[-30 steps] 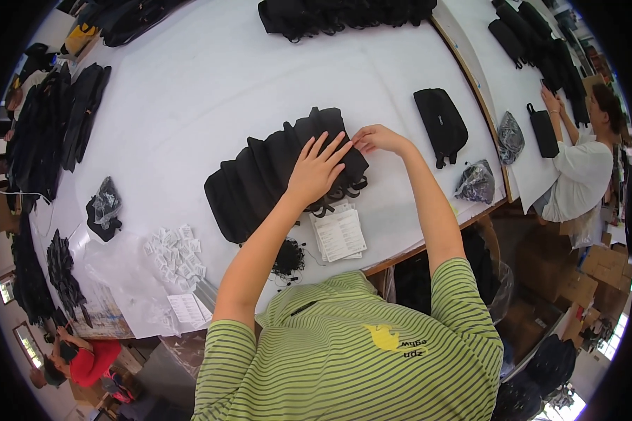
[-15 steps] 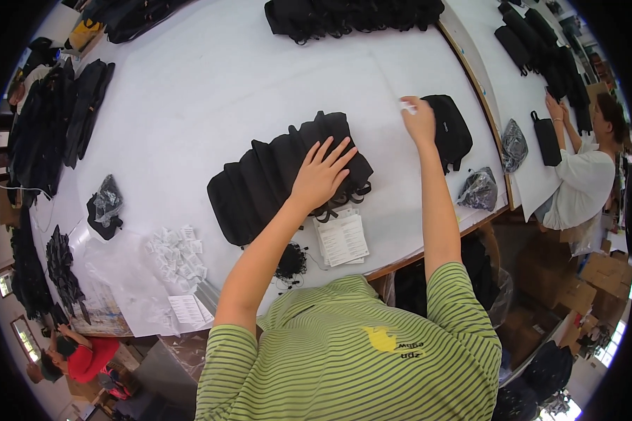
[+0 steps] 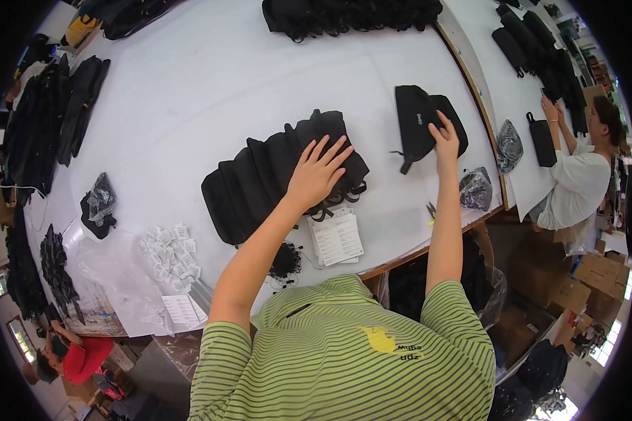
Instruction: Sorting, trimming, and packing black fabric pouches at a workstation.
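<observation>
The person leans over the white desk with both arms stretched out. The left hand lies flat, fingers spread, on top of a fanned row of black pouches overlapping one another in the middle of the desk; it presses down on the right end of the row and grips nothing. The right hand is well apart from it, further right, with its fingers laid on a single black pouch that lies by itself near the desk's right edge, a short strap trailing from its lower left corner. Whether those fingers pinch the pouch or merely rest on it I cannot tell.

Just below the row lie a stack of white printed cards and a tangle of black cords. A scatter of small white sachets sits to the lower left. Two crumpled clear bags lie at the right edge. At the next desk another person handles a black pouch.
</observation>
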Available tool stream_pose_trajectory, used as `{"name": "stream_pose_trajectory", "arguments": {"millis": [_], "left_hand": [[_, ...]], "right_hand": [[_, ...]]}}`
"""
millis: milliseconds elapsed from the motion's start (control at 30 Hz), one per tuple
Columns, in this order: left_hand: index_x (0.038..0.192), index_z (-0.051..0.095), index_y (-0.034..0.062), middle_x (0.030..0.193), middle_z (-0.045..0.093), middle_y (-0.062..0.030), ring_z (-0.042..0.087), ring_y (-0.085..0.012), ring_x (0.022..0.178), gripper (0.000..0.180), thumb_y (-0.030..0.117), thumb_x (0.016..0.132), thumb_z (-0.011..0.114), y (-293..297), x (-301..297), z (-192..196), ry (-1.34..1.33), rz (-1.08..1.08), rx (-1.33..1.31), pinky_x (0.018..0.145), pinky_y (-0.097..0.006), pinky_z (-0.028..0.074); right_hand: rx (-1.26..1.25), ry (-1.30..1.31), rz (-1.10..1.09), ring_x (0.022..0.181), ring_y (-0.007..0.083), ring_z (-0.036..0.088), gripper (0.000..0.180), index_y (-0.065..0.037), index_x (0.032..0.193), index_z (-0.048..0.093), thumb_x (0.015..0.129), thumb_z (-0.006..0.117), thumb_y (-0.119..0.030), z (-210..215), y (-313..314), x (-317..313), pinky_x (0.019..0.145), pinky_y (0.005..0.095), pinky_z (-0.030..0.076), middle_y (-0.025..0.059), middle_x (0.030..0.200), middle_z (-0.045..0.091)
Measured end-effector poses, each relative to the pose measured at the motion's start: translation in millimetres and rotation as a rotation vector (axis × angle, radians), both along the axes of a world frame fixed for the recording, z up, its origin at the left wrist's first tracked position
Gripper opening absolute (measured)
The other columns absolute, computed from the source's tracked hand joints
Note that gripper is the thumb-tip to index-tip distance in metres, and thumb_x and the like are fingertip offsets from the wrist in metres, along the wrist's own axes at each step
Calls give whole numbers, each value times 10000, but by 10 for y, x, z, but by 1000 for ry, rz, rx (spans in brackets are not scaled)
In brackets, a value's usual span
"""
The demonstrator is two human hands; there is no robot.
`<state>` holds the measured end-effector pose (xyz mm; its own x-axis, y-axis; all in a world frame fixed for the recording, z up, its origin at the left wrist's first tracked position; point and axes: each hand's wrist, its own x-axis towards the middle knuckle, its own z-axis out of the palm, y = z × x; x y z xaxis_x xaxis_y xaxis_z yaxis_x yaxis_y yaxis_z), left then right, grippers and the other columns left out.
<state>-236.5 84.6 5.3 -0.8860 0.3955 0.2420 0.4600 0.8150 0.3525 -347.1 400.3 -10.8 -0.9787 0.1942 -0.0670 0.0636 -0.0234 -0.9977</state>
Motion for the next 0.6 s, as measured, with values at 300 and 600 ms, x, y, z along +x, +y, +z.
{"name": "stream_pose_trajectory", "arguments": {"millis": [300,600], "left_hand": [[1185,605,135,1445,385,-122,356,-316,1316,288,193,905,570,-574,331,429,0,370,369,1084,-424,255],[1087,568,90,1183,564,-188,516,-326,1096,328,303,855,660,-1955,1420,-212,-385,1057,375,942,-397,392]], "right_hand": [[51,-400,554,918,162,620,511,-71,1365,459,872,596,-85,-567,-1138,363,764,288,506,123,1103,636],[182,-317,550,1132,198,550,474,-3,1313,501,995,442,-350,-112,-1243,245,984,276,395,134,1234,587]]}}
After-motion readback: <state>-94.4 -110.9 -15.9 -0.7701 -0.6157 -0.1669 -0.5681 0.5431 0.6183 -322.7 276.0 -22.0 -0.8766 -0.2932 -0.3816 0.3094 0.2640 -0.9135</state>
